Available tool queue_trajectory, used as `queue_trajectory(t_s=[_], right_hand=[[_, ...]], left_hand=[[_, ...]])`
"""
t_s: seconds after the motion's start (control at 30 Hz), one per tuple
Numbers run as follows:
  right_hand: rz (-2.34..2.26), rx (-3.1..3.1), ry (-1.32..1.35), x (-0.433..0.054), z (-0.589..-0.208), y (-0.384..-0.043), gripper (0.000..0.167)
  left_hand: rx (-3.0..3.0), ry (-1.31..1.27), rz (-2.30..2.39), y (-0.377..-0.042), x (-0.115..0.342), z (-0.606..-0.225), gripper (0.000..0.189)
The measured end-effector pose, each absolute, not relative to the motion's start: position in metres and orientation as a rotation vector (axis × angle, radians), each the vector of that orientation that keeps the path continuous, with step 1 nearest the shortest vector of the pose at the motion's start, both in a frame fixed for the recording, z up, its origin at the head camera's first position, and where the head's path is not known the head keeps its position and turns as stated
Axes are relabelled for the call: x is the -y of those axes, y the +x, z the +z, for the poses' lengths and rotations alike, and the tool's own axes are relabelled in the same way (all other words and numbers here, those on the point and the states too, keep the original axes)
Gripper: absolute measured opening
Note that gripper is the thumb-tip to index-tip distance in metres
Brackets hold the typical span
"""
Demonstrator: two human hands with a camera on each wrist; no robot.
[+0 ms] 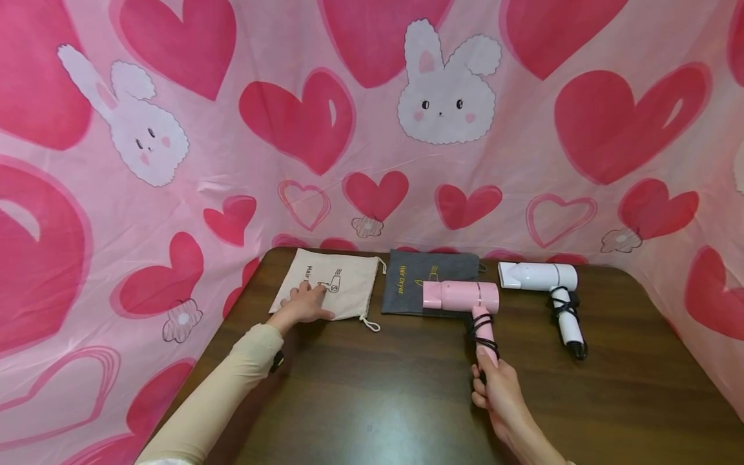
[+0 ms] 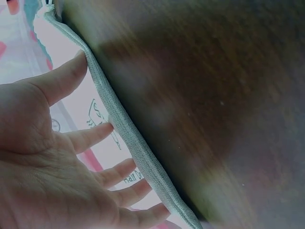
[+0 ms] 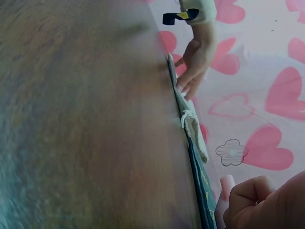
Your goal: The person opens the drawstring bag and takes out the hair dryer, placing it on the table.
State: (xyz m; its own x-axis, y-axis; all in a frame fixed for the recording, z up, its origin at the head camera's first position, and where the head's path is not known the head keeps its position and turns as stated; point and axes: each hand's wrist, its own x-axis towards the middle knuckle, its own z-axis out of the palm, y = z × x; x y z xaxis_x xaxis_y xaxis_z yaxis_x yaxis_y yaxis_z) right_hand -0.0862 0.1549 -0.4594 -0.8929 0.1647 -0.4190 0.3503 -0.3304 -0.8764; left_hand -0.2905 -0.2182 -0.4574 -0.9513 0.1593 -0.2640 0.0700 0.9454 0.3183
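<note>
My left hand (image 1: 305, 302) lies on a cream drawstring pouch (image 1: 357, 274) printed with a hair dryer drawing and lettering. In the left wrist view its fingers (image 2: 90, 140) are spread and fairly straight, touching the cloth near the piped edge. My right hand (image 1: 500, 391) grips the lower handle of a pink hair dryer (image 1: 465, 297), its black cord wound around the handle. The dryer's nozzle points left and overlaps a dark grey drawstring pouch (image 1: 398, 278) with yellow "Hair Dryer" lettering. In the right wrist view, curled fingers (image 3: 245, 193) show at the lower right.
A white hair dryer (image 1: 540, 276), cord wrapped around its handle, lies at the back right of the brown wooden table (image 1: 372, 381). Behind and beside the table hangs a pink cloth (image 1: 372, 148) with hearts and rabbits. The cream pouch's white cord (image 1: 370, 324) trails on the tabletop.
</note>
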Motion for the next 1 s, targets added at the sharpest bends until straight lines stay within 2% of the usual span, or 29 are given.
queue_trajectory(t_s=[0.27,1.0], right_hand=[[-2.356,-1.776,0.682,-0.151,-0.463,-0.088,0.027],[-2.415,-1.763,0.663,-0.135,-0.453,-0.085,0.028]], left_hand=[[-2.787,0.147,0.446,-0.300,0.216,-0.464,0.081],[-2.805,0.169,0.436,-0.300,0.211,-0.458,0.080]])
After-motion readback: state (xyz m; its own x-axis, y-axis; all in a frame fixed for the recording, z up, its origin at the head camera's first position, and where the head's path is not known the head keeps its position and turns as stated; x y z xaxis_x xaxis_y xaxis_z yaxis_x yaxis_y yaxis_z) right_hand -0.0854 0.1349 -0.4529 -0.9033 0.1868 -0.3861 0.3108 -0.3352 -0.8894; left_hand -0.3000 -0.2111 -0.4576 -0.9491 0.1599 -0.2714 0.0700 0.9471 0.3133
